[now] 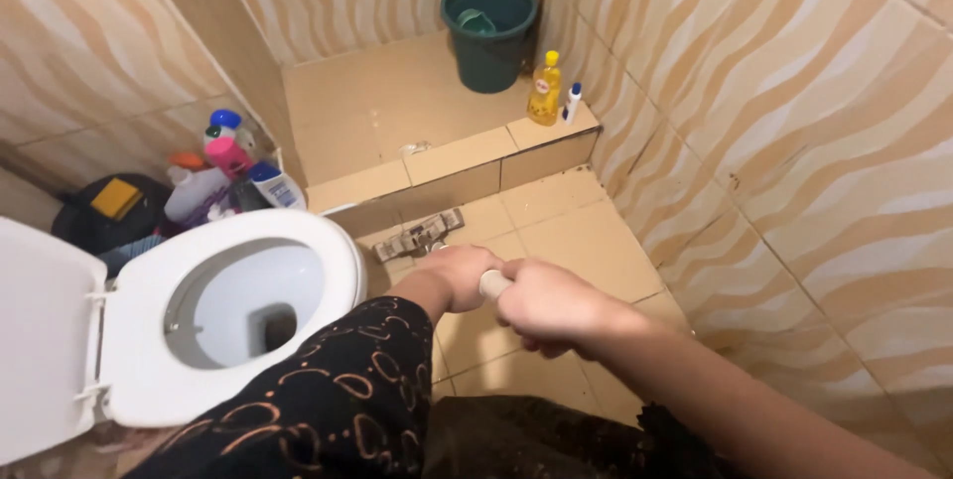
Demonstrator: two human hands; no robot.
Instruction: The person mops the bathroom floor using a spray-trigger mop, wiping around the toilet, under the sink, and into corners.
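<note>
Both hands, left hand (459, 275) and right hand (549, 306), grip a pale handle (492, 284), mostly hidden; its brush head (418, 234) rests on the floor (586, 241).

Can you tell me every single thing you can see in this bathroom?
White toilet with seat and raised lid: one, white, lower left.
Dark green plastic bucket: one, in the far corner on the raised tiled ledge.
Yellow bottle: one, on the ledge's front right end.
Small white bottle with blue cap: one, beside the yellow bottle.
Cluster of cleaning bottles: several, white, pink, blue and orange, behind the toilet.
Black bin with yellow item on top: one, far left.
Brush head on the floor: one, brownish, below the ledge.
Pale wooden handle: one, gripped in both hands.
Left hand: dark patterned sleeve, grips the handle.
Right hand: bare arm, grips the handle.
</note>
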